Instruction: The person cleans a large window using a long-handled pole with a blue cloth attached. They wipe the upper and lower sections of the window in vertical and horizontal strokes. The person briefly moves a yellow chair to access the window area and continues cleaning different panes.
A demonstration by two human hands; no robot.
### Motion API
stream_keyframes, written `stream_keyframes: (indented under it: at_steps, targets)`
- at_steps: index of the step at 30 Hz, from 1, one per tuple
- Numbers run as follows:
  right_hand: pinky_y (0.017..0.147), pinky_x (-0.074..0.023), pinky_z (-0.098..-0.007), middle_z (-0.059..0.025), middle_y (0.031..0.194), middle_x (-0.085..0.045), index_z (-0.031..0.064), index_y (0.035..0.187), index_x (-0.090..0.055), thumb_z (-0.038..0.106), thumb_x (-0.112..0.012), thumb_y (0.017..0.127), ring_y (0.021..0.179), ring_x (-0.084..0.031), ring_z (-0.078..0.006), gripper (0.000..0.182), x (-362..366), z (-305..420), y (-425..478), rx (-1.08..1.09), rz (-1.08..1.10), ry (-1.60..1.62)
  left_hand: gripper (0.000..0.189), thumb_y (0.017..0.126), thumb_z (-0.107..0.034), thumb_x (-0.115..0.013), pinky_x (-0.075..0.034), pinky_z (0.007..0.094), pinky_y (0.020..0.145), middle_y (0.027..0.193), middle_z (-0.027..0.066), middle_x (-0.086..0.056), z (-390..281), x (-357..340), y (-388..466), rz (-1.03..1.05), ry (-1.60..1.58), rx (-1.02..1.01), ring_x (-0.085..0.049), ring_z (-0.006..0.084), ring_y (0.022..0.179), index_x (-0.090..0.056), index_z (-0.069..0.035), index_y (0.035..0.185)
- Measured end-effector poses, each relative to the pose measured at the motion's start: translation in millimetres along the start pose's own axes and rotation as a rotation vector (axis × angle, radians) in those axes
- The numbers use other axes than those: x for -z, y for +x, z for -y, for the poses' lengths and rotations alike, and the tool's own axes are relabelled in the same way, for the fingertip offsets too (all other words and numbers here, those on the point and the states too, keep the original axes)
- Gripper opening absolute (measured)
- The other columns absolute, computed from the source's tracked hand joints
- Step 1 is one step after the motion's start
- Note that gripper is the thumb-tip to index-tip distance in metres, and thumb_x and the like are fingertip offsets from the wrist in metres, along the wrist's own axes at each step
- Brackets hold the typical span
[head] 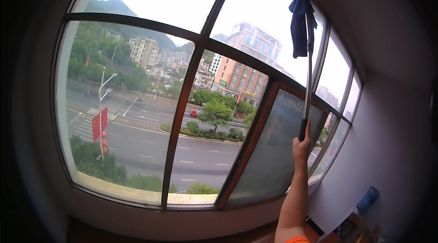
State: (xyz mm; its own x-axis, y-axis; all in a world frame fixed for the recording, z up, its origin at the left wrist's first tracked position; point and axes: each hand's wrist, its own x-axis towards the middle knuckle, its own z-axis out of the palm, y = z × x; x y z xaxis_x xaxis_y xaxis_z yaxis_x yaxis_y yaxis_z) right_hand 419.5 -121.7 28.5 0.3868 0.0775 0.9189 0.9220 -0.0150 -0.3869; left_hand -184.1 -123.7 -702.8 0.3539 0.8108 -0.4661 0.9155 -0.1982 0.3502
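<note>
My right hand [301, 147] is raised on an outstretched arm and grips the black handle [303, 129] of a telescopic metal pole [308, 85]. One finger or the thumb lies straight along the handle. A dark blue cloth [299, 32] hangs draped over the pole's top end. It is in front of the upper window pane [255, 6], near that pane's right side; whether it touches the glass I cannot tell. My left hand is out of view.
Dark frame bars [184, 106] divide the wide window. A frosted sash with a reddish frame [263, 147] stands behind my forearm. At lower right, a blue water bottle [368, 200] stands by the side wall [379, 140]. Outside are a road [143, 150] and buildings.
</note>
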Motion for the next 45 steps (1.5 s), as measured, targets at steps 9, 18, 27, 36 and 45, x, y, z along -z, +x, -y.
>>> stream_keyframes:
  at_steps: [9, 18, 27, 36, 45]
  targets:
    - [0.077, -0.0484, -0.0317, -0.0169, 0.115, -0.061, 0.0284, 0.144, -0.026, -0.003, -0.052, 0.071, 0.089, -0.064, -0.0276, 0.083, -10, -22, 42, -0.268, 0.062, -0.067, 0.019, 0.076, -0.022, -0.052, -0.045, 0.0413, 0.061, 0.073, 0.0096, -0.063, 2, 8, 2, 0.003, 0.014, -0.012, -0.060, 0.0251, 0.072, -0.062, -0.013, 0.063]
    - [0.074, -0.0467, -0.0272, -0.0146, 0.128, -0.051, 0.0170, 0.145, -0.024, -0.005, -0.049, 0.073, 0.089, -0.058, -0.0209, 0.079, -15, -71, -104, -0.114, 0.026, 0.024, 0.020, 0.076, -0.022, -0.051, -0.045, 0.0415, 0.059, 0.071, 0.0090, -0.062, -9, 16, 10, 0.016, 0.017, -0.035, -0.059, 0.0250, 0.070, -0.060, -0.013, 0.061]
    - [0.037, -0.0381, -0.0234, 0.0024, 0.057, -0.046, 0.0209, 0.147, -0.017, -0.005, -0.047, 0.075, 0.042, -0.042, -0.0058, 0.082, 54, -12, -258, -0.597, 0.248, 0.235, 0.021, 0.076, -0.023, -0.051, -0.044, 0.0417, 0.058, 0.069, 0.0083, -0.062, -26, 25, 34, 0.010, 0.037, -0.080, -0.059, 0.0248, 0.068, -0.059, -0.014, 0.059]
    - [0.048, -0.0429, -0.0309, -0.0039, 0.061, -0.049, 0.0190, 0.146, -0.022, 0.002, -0.054, 0.079, 0.051, -0.049, -0.0147, 0.076, 131, 74, -338, -0.484, 0.335, 0.060, 0.022, 0.076, -0.023, -0.051, -0.043, 0.0420, 0.056, 0.067, 0.0076, -0.061, -37, 21, 54, -0.063, -0.019, -0.093, -0.058, 0.0247, 0.066, -0.058, -0.014, 0.057]
    - [0.033, -0.0328, -0.0217, 0.0044, 0.058, -0.040, 0.0211, 0.146, -0.020, -0.004, -0.048, 0.075, 0.040, -0.038, -0.0049, 0.080, 98, -2, -222, -0.646, 0.230, 0.287, 0.023, 0.076, -0.023, -0.051, -0.042, 0.0422, 0.055, 0.064, 0.0069, -0.061, -70, 22, 65, -0.168, -0.180, -0.067, -0.058, 0.0245, 0.064, -0.057, -0.015, 0.056]
